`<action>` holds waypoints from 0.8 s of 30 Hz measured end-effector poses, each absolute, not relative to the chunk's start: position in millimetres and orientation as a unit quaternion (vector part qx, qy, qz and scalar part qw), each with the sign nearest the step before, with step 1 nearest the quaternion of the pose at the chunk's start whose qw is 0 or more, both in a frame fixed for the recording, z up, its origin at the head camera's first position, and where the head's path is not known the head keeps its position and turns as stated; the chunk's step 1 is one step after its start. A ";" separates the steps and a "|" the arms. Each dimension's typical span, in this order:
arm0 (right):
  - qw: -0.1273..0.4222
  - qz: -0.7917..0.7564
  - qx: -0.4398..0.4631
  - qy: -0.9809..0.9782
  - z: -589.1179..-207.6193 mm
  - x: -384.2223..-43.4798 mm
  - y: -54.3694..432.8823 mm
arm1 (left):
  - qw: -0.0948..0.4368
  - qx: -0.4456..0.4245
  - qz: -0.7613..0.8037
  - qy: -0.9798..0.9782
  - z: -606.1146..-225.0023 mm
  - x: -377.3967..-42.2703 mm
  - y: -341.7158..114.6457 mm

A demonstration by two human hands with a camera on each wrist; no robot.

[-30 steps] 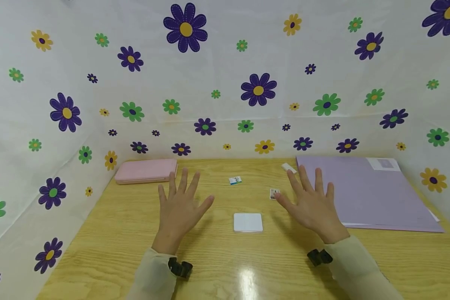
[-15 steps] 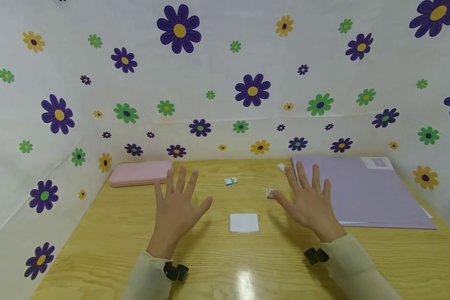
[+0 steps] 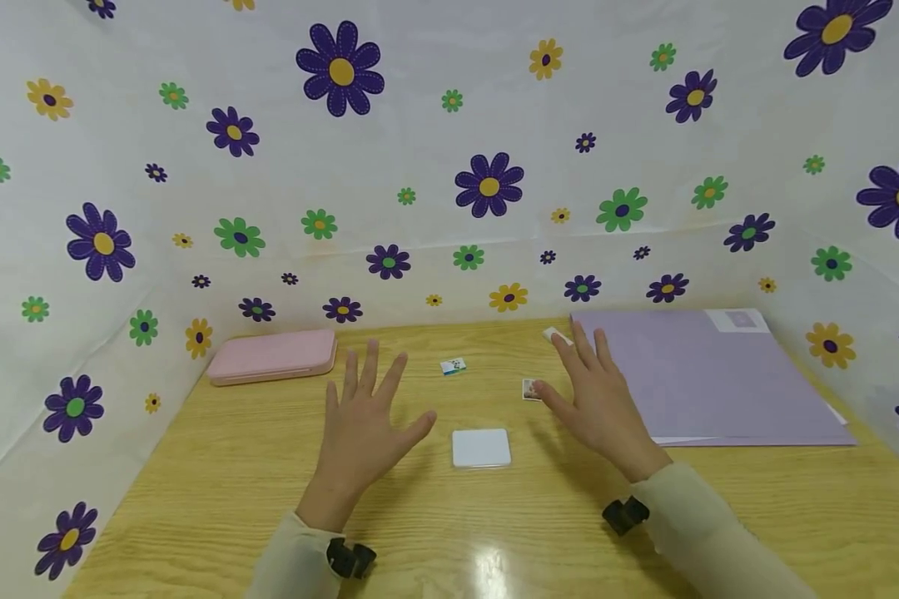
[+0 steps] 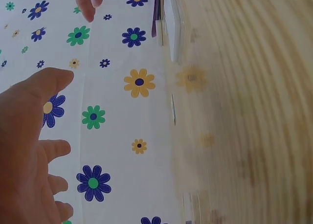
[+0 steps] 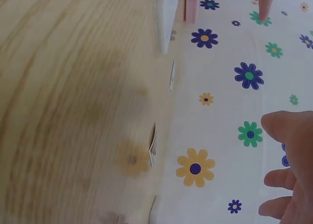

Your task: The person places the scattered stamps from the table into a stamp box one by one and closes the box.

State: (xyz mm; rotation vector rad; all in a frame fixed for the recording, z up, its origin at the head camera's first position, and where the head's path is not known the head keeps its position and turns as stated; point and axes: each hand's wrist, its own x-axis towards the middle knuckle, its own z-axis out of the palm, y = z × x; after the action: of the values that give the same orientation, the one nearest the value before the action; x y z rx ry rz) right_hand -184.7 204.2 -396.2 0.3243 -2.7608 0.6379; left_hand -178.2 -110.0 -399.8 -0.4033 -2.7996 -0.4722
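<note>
Both hands hover over the wooden table with nothing in them. My left hand (image 3: pixel 361 437) has its fingers spread and straight, left of a flat white rectangular case (image 3: pixel 481 449). To the right of that case is my right hand (image 3: pixel 603 408), fingers extended. Its thumb overlaps the edge of a small printed card (image 3: pixel 528 390) in the head view. In the right wrist view this small card (image 5: pixel 153 146) looks slightly folded. Farther back lies a small white-and-blue printed piece (image 3: pixel 453 367). A small white strip (image 3: pixel 556 336) sits behind the right fingertips, partly hidden.
A pink zip case (image 3: pixel 273 356) lies at the back left of the table (image 3: pixel 217 499). Large purple folders (image 3: pixel 719 378), with white paper edges showing, cover the right side. A white cloth (image 3: pixel 404 166) with printed flowers encloses the back and sides.
The head view has swung slightly right and up, so the scene shifts left. My left hand has come a little closer to the white case. The right hand has turned slightly, its fingers closer together.
</note>
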 end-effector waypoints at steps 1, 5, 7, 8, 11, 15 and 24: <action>0.148 0.229 0.117 -0.955 -396.5 -186.4 204.5 | 0.134 -0.141 -0.171 -0.966 -399.9 -178.1 -109.3; 0.160 0.256 0.134 -0.944 -396.8 -193.6 204.9 | 0.136 -0.155 -0.199 -0.958 -400.3 -178.7 -106.6; 0.161 0.269 0.139 -0.939 -396.8 -197.4 204.4 | 0.136 -0.161 -0.211 -0.955 -400.8 -179.0 -105.2; 0.159 0.277 0.140 -0.937 -396.6 -199.2 203.9 | 0.136 -0.164 -0.214 -0.953 -401.3 -179.2 -104.5; 0.142 0.296 0.133 -0.935 -396.8 -204.8 203.0 | 0.125 -0.167 -0.222 -0.952 -403.2 -180.1 -101.8; 0.103 0.330 0.121 -0.931 -396.1 -210.0 202.4 | 0.086 -0.169 -0.229 -0.955 -406.4 -182.3 -97.2; 0.020 0.384 0.106 -0.917 -401.9 -223.5 204.6 | -0.025 -0.197 -0.262 -0.944 -408.0 -186.8 -90.1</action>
State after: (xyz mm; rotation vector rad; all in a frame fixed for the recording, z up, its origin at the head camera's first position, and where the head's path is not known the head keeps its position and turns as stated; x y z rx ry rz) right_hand -223.5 204.6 -401.9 0.3299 -2.8437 1.1915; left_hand -186.8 -90.1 -408.0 -0.6289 -3.0152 -0.8362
